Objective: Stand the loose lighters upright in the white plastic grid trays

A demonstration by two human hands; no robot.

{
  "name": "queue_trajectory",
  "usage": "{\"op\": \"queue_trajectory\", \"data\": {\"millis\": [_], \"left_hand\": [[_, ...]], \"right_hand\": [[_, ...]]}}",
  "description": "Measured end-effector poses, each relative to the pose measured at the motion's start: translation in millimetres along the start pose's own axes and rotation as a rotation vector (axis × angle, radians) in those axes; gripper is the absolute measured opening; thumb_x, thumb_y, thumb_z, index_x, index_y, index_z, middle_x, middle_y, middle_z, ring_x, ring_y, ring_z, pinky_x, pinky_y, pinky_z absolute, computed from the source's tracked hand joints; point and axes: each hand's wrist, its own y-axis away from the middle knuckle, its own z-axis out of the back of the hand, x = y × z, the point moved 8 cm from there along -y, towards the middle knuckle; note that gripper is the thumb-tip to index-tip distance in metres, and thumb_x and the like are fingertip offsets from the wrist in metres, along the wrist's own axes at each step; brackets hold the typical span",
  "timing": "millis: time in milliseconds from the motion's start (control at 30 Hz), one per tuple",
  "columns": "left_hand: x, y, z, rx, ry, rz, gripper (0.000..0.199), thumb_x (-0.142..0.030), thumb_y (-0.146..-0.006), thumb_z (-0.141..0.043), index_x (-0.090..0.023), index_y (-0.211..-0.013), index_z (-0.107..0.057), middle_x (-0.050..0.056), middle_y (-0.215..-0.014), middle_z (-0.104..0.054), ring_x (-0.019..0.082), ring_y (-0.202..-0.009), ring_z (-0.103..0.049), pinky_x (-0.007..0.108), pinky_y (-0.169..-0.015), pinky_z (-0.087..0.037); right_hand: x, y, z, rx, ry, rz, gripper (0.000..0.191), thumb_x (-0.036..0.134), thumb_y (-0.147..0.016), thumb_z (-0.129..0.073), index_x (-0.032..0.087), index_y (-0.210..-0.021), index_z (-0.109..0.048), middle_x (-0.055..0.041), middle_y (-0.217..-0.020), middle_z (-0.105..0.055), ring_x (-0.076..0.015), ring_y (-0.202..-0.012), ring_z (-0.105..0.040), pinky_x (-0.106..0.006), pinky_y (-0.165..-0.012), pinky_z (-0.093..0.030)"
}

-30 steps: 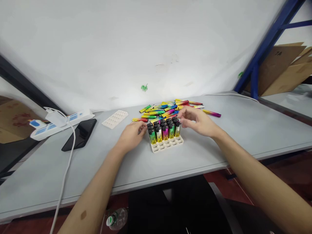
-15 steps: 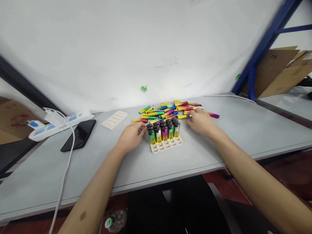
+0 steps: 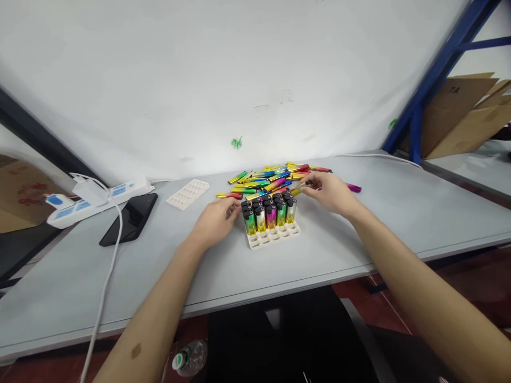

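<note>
Multicoloured lighters (image 3: 271, 217) with black tops stand upright in rows in a white slotted tray (image 3: 275, 239), whose front rows of slots are bare. At the tray's left side rests my left hand (image 3: 215, 221), thumb and fingers apart and slightly bent, the tips close against the leftmost lighters. Whether they touch is hard to make out. Just right of and behind the tray, my right hand (image 3: 329, 192) pinches a yellow-green lighter (image 3: 296, 190) by its black top. Behind lies a loose pile of shiny lighters (image 3: 275, 181), partly hidden by the standing ones.
Another white slotted tray (image 3: 188, 194) lies to the left. Beyond it are a black phone (image 3: 130, 219), a power strip (image 3: 99, 202) and a white cable (image 3: 107, 276) running over the table's front edge. A wall (image 3: 255, 80) closes off the back.
My right hand has lifted a lighter from the pile and moved it slightly left, towards the tray. My left hand stays beside the tray.
</note>
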Motion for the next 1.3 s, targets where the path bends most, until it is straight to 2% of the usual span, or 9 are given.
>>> {"op": "queue_trajectory", "data": {"millis": [167,267,367,467,633,767,933,1133,1300], "left_hand": [[1,1,-0.3,-0.001,0.000,0.001,0.020,-0.033,-0.094,-0.046,-0.024,-0.092,-0.064,0.005,-0.099,-0.072,0.024,-0.095,-0.064,0.037,-0.086,-0.050],[0,0,0.0,-0.005,-0.009,-0.004,0.021,-0.033,-0.094,-0.045,-0.023,-0.092,-0.064,0.005,-0.097,-0.072,0.024,-0.096,-0.065,0.037,-0.087,-0.050],[0,0,-0.1,-0.006,-0.016,-0.006,0.021,-0.033,-0.094,-0.046,-0.024,-0.092,-0.064,0.005,-0.096,-0.072,0.025,-0.095,-0.065,0.037,-0.086,-0.051],[0,0,-0.1,-0.007,-0.011,-0.001,0.020,-0.033,-0.093,-0.046,-0.024,-0.092,-0.064,0.005,-0.100,-0.073,0.025,-0.095,-0.065,0.038,-0.085,-0.051],[0,0,0.1,-0.003,-0.006,-0.002,0.021,-0.033,-0.093,-0.045,-0.024,-0.092,-0.064,0.005,-0.103,-0.073,0.025,-0.094,-0.065,0.039,-0.085,-0.050],[-1,0,0.7,-0.002,-0.018,-0.001,0.021,-0.033,-0.093,-0.045,-0.024,-0.092,-0.064,0.005,-0.095,-0.072,0.025,-0.095,-0.065,0.038,-0.086,-0.051],[-1,0,0.7,-0.006,-0.014,-0.007,0.020,-0.033,-0.093,-0.045,-0.023,-0.092,-0.064,0.005,-0.096,-0.071,0.024,-0.093,-0.064,0.037,-0.085,-0.050],[1,0,-0.5,0.003,-0.008,0.009,0.021,-0.033,-0.093,-0.045,-0.023,-0.094,-0.064,0.005,-0.100,-0.072,0.025,-0.094,-0.064,0.038,-0.084,-0.049],[-1,-1,-0.4,0.003,-0.016,0.006,0.020,-0.033,-0.093,-0.046,-0.023,-0.091,-0.063,0.005,-0.097,-0.072,0.025,-0.094,-0.064,0.037,-0.084,-0.049]], "right_hand": [[13,5,0,0.028,-0.565,-0.035,0.028,0.048,-0.091,-0.065,0.020,-0.092,-0.063,-0.0052,-0.090,-0.069,-0.0189,-0.080,-0.065,-0.036,-0.075,-0.054],[14,8,-4,0.036,-0.766,-0.124,0.034,0.053,-0.089,-0.068,0.023,-0.088,-0.053,-0.0001,-0.076,-0.062,-0.0152,-0.064,-0.061,-0.032,-0.060,-0.055],[14,9,-8,0.052,-0.847,-0.172,0.037,0.059,-0.088,-0.066,0.025,-0.087,-0.053,0.0062,-0.063,-0.042,-0.0090,-0.044,-0.038,-0.025,-0.040,-0.035],[14,9,-14,0.109,-0.945,-0.210,0.044,0.068,-0.091,-0.054,0.024,-0.089,-0.058,0.0061,-0.062,-0.037,-0.0080,-0.042,-0.024,-0.025,-0.038,-0.019],[19,13,-16,0.153,-1.058,-0.260,0.041,0.063,-0.083,-0.069,0.025,-0.088,-0.054,0.0032,-0.072,-0.051,-0.0096,-0.049,-0.041,-0.024,-0.040,-0.024],[31,18,-19,0.237,-1.096,-0.232,0.048,0.054,-0.079,-0.078,0.026,-0.081,-0.039,0.0097,-0.060,-0.039,-0.0064,-0.042,-0.024,-0.022,-0.043,-0.014],[30,19,-28,0.274,-1.058,-0.286,0.052,0.071,-0.090,-0.051,0.024,-0.070,-0.041,0.0097,-0.050,-0.021,-0.0074,-0.042,-0.009,-0.025,-0.042,-0.007],[25,17,-28,0.192,-1.021,-0.349,0.041,0.047,-0.097,-0.035,0.024,-0.062,-0.033,0.0079,-0.046,-0.020,-0.0081,-0.042,-0.008,-0.023,-0.039,-0.009],[28,18,-28,0.227,-1.054,-0.336,0.033,0.037,-0.095,-0.030,0.024,-0.065,-0.034,0.0084,-0.045,-0.020,-0.0083,-0.041,-0.007,-0.021,-0.038,-0.011]]}}
